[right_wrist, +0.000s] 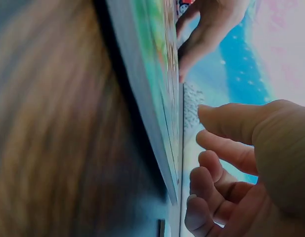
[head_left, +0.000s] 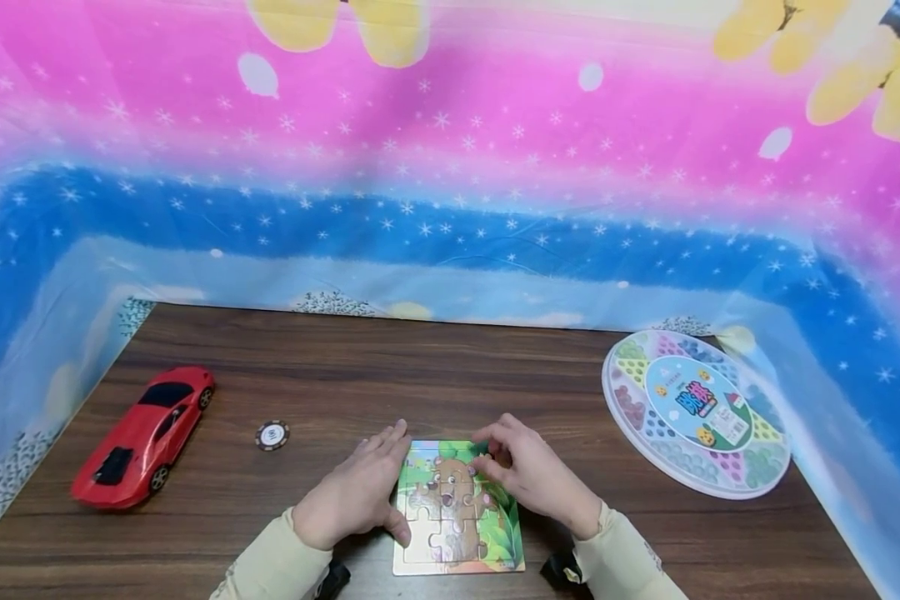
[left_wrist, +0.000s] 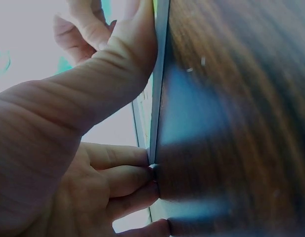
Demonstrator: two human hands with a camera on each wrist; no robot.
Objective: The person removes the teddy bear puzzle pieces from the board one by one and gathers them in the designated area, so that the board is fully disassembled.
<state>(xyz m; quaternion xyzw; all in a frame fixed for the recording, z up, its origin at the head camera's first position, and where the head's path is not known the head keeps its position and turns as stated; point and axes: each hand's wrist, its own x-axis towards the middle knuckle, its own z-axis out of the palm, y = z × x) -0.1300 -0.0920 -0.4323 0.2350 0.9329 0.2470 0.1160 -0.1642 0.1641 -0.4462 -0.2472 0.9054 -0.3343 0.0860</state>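
Observation:
A jigsaw puzzle of a brown bear (head_left: pixel 450 508) on green leaves lies flat on the table, its pieces fitted together in a thin board. My left hand (head_left: pixel 360 487) rests at the puzzle's left side with fingers extended; in the left wrist view its thumb (left_wrist: pixel 127 54) lies against the board's edge and its fingertips touch the table by the corner. Over the upper right part of the puzzle, my right hand (head_left: pixel 536 471) hovers with loosely bent fingers. Its thumb and fingers (right_wrist: pixel 226 148) stand apart in the right wrist view, with nothing between them.
A red toy car (head_left: pixel 146 437) stands on the left of the wooden table (head_left: pixel 390 358). Between it and the puzzle lies a poker chip (head_left: pixel 272 435). A round Chinese checkers set (head_left: pixel 697 417) sits at the right. Patterned cloth (head_left: pixel 450 200) hangs behind the table.

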